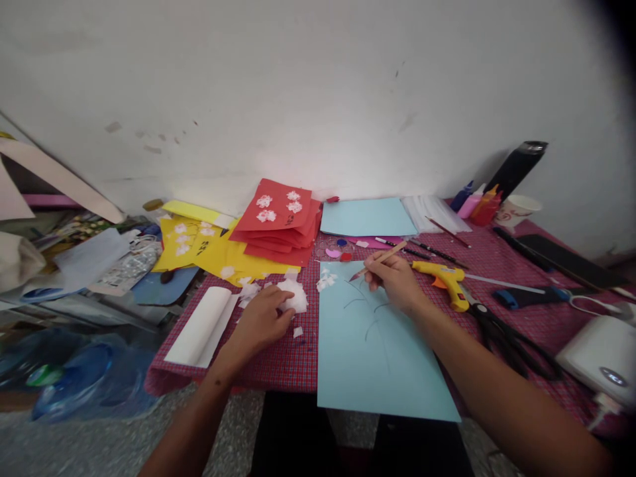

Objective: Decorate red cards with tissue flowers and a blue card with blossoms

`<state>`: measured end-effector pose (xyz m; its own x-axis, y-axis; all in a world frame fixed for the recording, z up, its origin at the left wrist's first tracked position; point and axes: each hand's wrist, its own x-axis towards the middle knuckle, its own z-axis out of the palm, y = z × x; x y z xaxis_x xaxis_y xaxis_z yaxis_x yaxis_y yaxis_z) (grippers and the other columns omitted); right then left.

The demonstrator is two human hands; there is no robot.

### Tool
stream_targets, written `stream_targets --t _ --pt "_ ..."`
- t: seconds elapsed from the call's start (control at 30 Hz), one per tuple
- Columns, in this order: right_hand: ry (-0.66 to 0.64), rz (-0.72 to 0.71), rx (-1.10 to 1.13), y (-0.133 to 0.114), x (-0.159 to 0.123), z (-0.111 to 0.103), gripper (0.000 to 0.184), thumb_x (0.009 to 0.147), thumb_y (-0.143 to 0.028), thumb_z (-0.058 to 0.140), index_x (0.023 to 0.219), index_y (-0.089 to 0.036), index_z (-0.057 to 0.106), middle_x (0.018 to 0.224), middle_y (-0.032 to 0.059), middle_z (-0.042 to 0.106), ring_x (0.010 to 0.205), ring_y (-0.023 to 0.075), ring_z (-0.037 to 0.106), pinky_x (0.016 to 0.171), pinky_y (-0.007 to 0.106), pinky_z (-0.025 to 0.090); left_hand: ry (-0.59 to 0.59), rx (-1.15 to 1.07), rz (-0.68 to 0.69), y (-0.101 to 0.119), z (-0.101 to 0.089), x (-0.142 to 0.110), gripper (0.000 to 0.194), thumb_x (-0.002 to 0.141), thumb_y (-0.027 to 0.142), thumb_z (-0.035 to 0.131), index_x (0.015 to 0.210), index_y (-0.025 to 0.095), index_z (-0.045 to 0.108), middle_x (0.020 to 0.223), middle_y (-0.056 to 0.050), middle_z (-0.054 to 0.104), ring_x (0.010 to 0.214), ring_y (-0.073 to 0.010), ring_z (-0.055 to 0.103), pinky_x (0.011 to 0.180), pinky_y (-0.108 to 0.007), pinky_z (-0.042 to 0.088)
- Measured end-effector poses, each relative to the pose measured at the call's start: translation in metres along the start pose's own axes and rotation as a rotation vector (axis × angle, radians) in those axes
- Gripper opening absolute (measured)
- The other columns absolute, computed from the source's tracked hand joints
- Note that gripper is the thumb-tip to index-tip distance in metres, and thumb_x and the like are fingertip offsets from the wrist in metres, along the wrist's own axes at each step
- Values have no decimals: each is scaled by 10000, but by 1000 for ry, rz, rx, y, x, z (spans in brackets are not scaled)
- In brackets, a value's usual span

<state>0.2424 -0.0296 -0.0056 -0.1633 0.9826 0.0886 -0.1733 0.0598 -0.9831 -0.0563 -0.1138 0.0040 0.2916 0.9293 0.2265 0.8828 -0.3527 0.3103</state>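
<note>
Head view, single item of record: one slim wooden-handled tool (395, 251), located over the upper part of a light blue sheet (348, 371), held in the right hand (387, 273); long axis slanting, dark pointed tip down and to the left, blunt end up and to the right. Light blue sheet: long axis running from the wall side toward the person, near edge projecting past the table edge; thin dark curved lines (373, 313) drawn on it, with a cluster of white paper bits (326, 280) at its upper left corner. Right hand: closed around the tool in a writing grip, fingers bent, forearm entering from the lower right and crossing the sheet's right edge. Left hand (265, 318): palm down, fingers loosely curved, fingertips at a heap of white paper scraps (297, 298); whether a scrap is pinched cannot be told; forearm rising from the lower left. White paper roll (199, 328): left of the left hand, long axis slanting from upper right to lower left. Beyond the left hand: stacked red cards (275, 205) bearing white flowers, and yellow cards (186, 242) similarly decorated. Right of the right hand: yellow glue gun (450, 278), nozzle end toward the hand; black-handled scissors (517, 338) beside it.
</note>
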Motion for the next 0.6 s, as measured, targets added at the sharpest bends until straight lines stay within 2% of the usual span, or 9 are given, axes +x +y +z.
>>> stream_targets --t 0.33,0.47,0.6 --pt "-4 -5 -6 3 1 0 206 801 -347 709 793 -190 575 577 -24 613 428 102 505 409 228 391 57 62 -17 -1 3 8 252 859 134 471 991 151 686 961 -104 672 913 -238 621 822 -367 469" --pt "-21 -17 -19 5 1 -2 198 816 -349 695 798 -194 573 590 -19 622 438 103 510 413 227 386 76 27 -24 -4 2 5 241 864 120 473 964 167 688 917 -77 668 875 -211 619 795 -340 469" --pt "-17 -17 -28 7 1 -3 191 818 -345 694 810 -198 573 586 -21 621 438 105 507 410 227 380 60 38 -10 -4 1 4 224 866 126 490 965 165 687 934 -78 668 895 -220 613 810 -352 467"
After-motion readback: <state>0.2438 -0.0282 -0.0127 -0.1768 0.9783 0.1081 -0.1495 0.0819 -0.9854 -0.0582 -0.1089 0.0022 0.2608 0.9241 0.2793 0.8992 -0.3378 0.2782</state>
